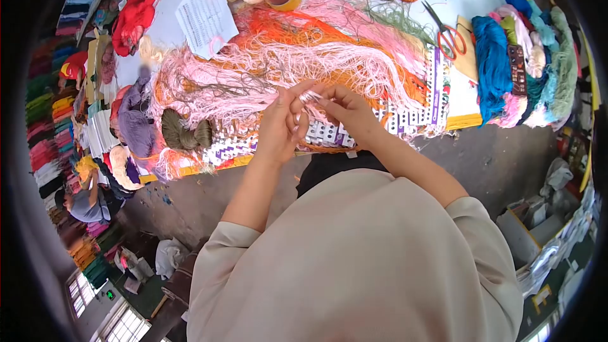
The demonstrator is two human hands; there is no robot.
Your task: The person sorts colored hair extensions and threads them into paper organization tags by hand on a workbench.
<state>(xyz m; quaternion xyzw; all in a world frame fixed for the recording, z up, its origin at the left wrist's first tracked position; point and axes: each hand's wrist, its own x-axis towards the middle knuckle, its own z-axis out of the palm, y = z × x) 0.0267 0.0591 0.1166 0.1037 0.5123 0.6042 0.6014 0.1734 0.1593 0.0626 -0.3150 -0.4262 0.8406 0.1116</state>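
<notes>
Because the pale pink strands point(309, 96) are thin and loose, the right hand point(349, 113) seems to pinch them between thumb and forefinger for fine control, while the left hand point(278, 123) curls its fingers around them, probably as a steadying anchor; which left fingertips press together I cannot tell. The strands sit between the hands, above the perforated cards point(323, 134) at the table's near edge, where they are within easy reach. The spread threads point(253, 66) fan out beyond, perhaps to limit tangling, and the scissors point(451, 41) lie to the right, away from the loose fibres.
</notes>
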